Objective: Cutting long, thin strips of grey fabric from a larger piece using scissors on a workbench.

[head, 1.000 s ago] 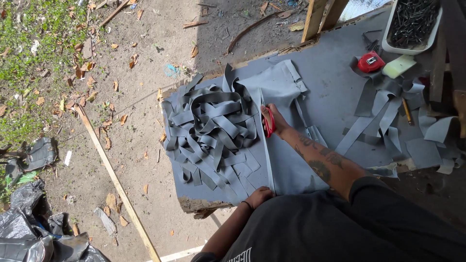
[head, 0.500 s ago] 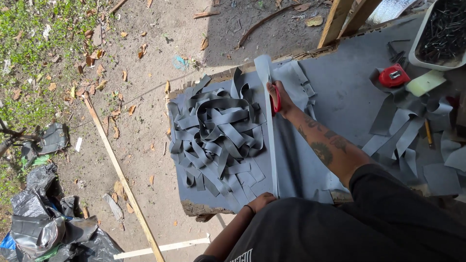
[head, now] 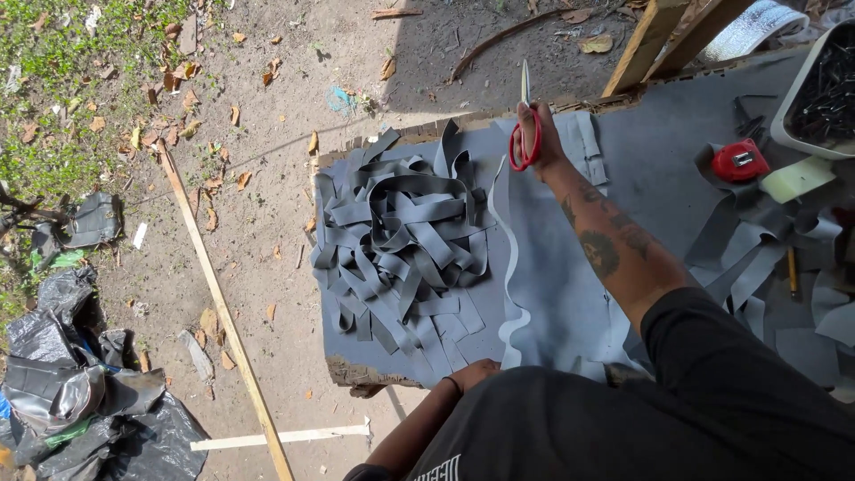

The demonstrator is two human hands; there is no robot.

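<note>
My right hand [head: 545,142] grips red-handled scissors [head: 525,125] at the far edge of a grey sheet [head: 561,294] spread on the table; the blades point away past the sheet's end. A long cut strip [head: 504,267] curls loose along the sheet's left side. My left hand [head: 474,373] rests on the near edge of the sheet, fingers curled on it. A heap of cut grey strips [head: 401,240] lies left of the strip.
A red tape measure [head: 739,162], a white tray of dark nails [head: 824,89], a pencil [head: 791,272] and more grey offcuts [head: 757,240] lie to the right. Wooden posts [head: 650,40] stand behind. Wooden slats [head: 223,303] and black bags [head: 80,392] lie on the dirt ground.
My right hand ran the scissors forward along the sheet to its far edge, freeing the long strip. My left hand stayed at the near edge.
</note>
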